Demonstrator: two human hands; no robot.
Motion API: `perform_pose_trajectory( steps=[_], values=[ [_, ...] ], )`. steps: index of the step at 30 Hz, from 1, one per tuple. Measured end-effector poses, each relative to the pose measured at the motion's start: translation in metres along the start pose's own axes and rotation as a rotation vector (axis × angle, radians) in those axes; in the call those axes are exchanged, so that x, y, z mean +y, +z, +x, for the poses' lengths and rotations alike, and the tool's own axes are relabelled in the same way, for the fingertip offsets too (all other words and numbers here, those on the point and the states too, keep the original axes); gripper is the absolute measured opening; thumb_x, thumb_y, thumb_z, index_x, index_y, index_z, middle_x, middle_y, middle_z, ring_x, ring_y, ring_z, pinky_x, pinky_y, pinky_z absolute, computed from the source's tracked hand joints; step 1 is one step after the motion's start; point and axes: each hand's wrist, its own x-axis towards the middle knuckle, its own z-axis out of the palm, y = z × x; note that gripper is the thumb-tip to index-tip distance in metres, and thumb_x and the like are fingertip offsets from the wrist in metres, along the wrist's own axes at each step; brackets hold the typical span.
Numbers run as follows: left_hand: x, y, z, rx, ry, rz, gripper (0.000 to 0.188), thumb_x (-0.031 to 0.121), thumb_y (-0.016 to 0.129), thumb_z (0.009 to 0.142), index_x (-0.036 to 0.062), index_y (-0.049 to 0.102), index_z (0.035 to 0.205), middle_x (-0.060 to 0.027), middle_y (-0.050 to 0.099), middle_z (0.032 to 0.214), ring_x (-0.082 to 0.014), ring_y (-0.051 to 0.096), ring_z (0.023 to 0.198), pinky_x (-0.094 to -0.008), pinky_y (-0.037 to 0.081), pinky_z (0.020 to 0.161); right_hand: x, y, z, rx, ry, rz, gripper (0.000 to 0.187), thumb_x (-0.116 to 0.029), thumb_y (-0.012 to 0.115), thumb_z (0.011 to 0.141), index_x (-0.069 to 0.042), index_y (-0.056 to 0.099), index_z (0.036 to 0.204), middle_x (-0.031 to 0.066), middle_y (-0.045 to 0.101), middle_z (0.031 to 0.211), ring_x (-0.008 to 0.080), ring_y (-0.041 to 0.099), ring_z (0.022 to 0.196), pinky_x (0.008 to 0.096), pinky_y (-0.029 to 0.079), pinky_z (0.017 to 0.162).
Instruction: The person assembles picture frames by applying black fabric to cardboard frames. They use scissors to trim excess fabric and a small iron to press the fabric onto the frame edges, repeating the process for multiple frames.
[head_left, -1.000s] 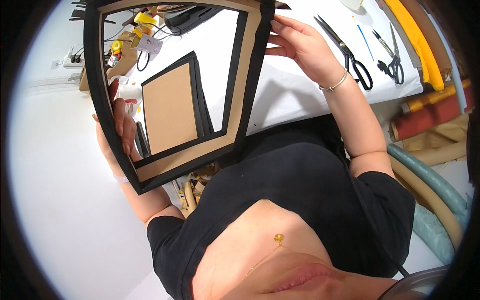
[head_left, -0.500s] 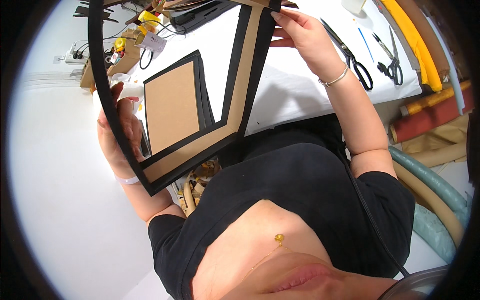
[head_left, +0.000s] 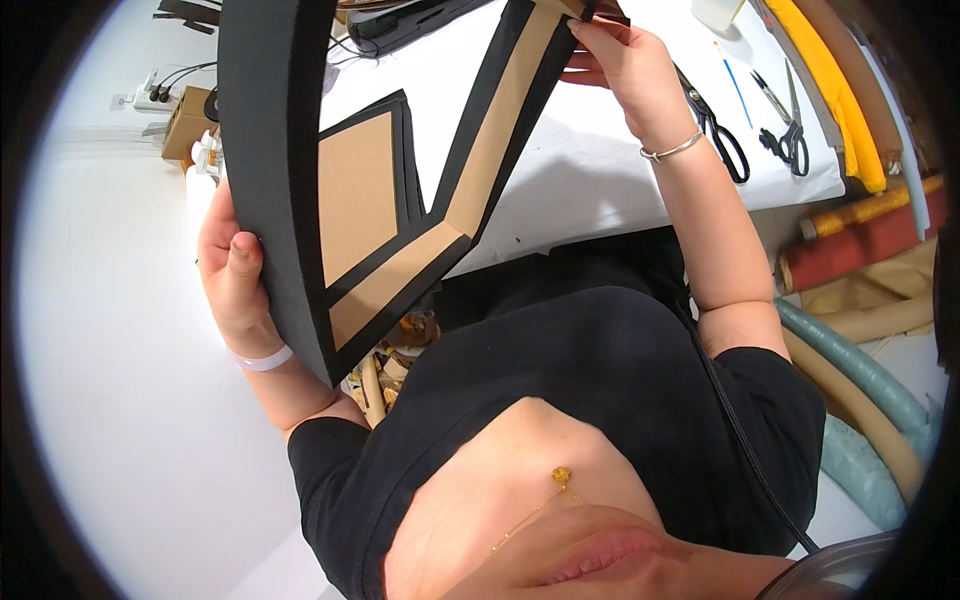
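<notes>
Both my hands hold up a large black frame (head_left: pixel 270 170) with tan strips along its inner faces, tilted above the table. My left hand (head_left: pixel 232 285) grips its broad black side wall, the thumb lying on the outer face and the other fingers mostly hidden behind. Up at the far right corner, my right hand (head_left: pixel 640 75) pinches the frame's edge between thumb and fingers. Through the opening, a tan board (head_left: pixel 358 195) shows on the table, with black sheet material under it. The frame's far end runs out of the picture.
White covering (head_left: pixel 620 195) spreads over the table. To the right lie large black-handled scissors (head_left: pixel 722 140), a smaller pair (head_left: pixel 793 145), a blue stick (head_left: pixel 736 88) and yellow material (head_left: pixel 835 90). Beyond the table's right edge are a red roll (head_left: pixel 850 248) and teal rolls (head_left: pixel 862 360). A cardboard box (head_left: pixel 188 125) stands far left.
The frame has turned so its broad left side wall now faces me, and it has shifted right. My left thumb has come round onto the outer wall. My right hand moved slightly right.
</notes>
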Motion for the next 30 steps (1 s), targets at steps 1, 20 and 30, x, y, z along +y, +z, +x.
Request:
perform_pose_trajectory(
  steps=[1, 20, 30],
  values=[
    [0.001, 0.001, -0.001, -0.005, -0.005, 0.003, 0.083, 0.048, 0.075, 0.092, -0.0152, 0.046, 0.137, -0.0065, 0.054, 0.076, -0.006, 0.042, 0.04, -0.0196, 0.033, 0.033, -0.003, 0.001, 0.0, 0.018, 0.016, -0.014, 0.04, -0.025, 0.058, 0.106, 0.001, 0.061, 0.136, 0.0144, 0.072, 0.121, 0.0291, 0.072, 0.11, 0.0401, 0.062, 0.093],
    [0.003, 0.028, 0.019, 0.07, -0.127, -0.129, 0.051, 0.041, 0.052, 0.108, -0.002, 0.058, 0.136, -0.0019, 0.062, 0.087, -0.0039, 0.049, 0.045, -0.0167, 0.038, 0.038, -0.004, -0.003, 0.008, -0.167, -0.084, 0.105, 0.045, -0.031, 0.055, 0.108, -0.002, 0.058, 0.141, 0.0163, 0.07, 0.126, 0.0301, 0.068, 0.119, 0.0403, 0.059, 0.099],
    [-0.002, 0.036, 0.04, 0.399, -0.496, -0.251, 0.031, 0.037, 0.059, 0.106, 0.0077, 0.066, 0.097, 0.0036, 0.058, 0.067, -0.0037, 0.049, 0.05, -0.0188, 0.037, 0.044, -0.029, 0.043, 0.227, 0.164, -0.772, -0.657, 0.064, -0.027, 0.071, 0.092, 0.011, 0.05, 0.14, 0.0302, 0.059, 0.136, 0.0396, 0.054, 0.132, 0.0409, 0.042, 0.114]
  ],
)
